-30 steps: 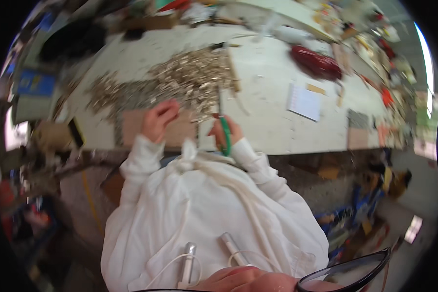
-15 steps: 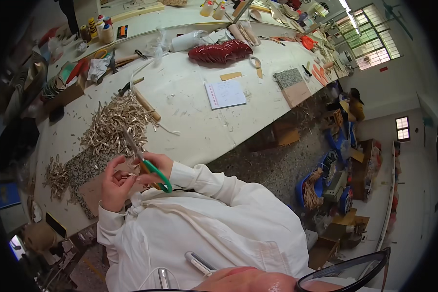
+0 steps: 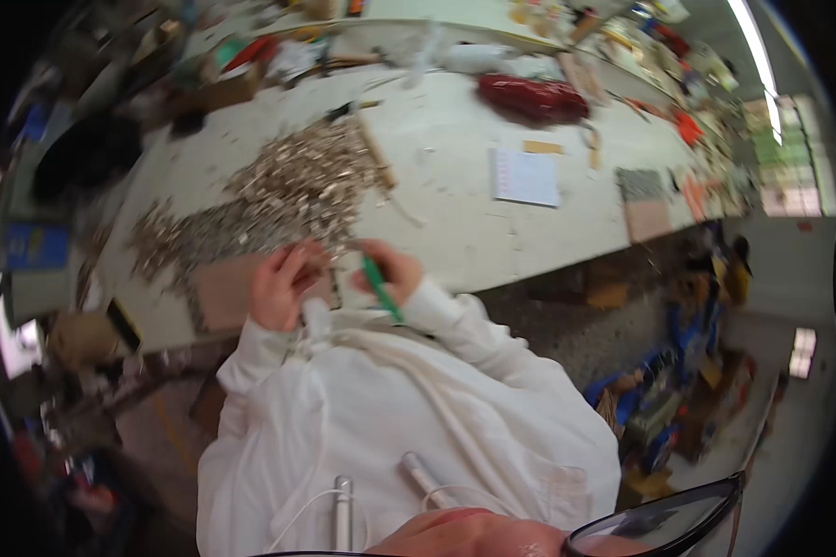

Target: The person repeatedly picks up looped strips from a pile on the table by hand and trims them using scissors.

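My right hand (image 3: 401, 269) is closed round a pair of scissors with green handles (image 3: 379, 290); the blades are blurred and partly hidden. Close beside it on the left, my left hand (image 3: 277, 290) has its fingers bent together in a pinch. Whatever lies between those fingertips is too small and smeared to name. Just beyond both hands a heap of shiny, pale gold-brown strips (image 3: 297, 172) spreads over the table. Part of it rests on a speckled grey board with a pinkish-tan section (image 3: 232, 290), which lies under and left of my left hand.
On the white table (image 3: 455, 237) a wooden stick (image 3: 374, 148) borders the heap. Farther right are a white notepad (image 3: 526, 177), a dark red plastic-wrapped bundle (image 3: 533, 98) and another grey-and-tan board (image 3: 645, 209). A black phone-like slab (image 3: 124, 325) stands at the near left edge.
The view has swung, so the table and its things sit farther right. The scissors have turned, their blades no longer pointing plainly up over the heap. Both hands remain close together.
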Available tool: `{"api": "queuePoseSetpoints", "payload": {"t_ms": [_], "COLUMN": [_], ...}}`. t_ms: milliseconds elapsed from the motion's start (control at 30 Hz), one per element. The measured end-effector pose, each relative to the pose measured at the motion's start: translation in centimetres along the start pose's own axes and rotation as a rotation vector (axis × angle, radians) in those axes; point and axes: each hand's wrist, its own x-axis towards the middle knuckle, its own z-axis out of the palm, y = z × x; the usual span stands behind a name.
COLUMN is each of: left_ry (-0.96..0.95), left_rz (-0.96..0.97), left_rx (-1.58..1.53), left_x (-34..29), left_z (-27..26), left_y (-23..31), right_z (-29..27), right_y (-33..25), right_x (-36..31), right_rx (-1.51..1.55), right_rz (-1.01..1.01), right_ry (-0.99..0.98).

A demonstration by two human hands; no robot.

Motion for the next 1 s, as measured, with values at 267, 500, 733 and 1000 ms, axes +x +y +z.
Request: {"api": "queuePoseSetpoints", "payload": {"t_ms": [267,500,733,1000], "left_ry": [0.051,0.111,0.086,0.065], "left_rz": [-0.04,-0.016,-0.085,-0.101], "left_rx": [0.078,0.234,0.199,0.101], "left_x": [-0.6,-0.8,-0.8,-0.8], "left_z": [-0.3,-0.9,-0.7,-0.3], "left_y": [-0.1,0.5,0.6,0.6], "right_z": [-1.7,-1.6,-1.5,-1.8], "right_y": [-1.6,-2.0,-1.8,-1.7], "right_x": [-1.3,-0.2,-0.2,-0.5], "right_rx": [0.088,-0.187,-0.206,-0.031], "right_rz": [0.173,-0.012,-0.018,0.102], "right_ry": [-0.453,-0.454,-0.441,-0.424]}}
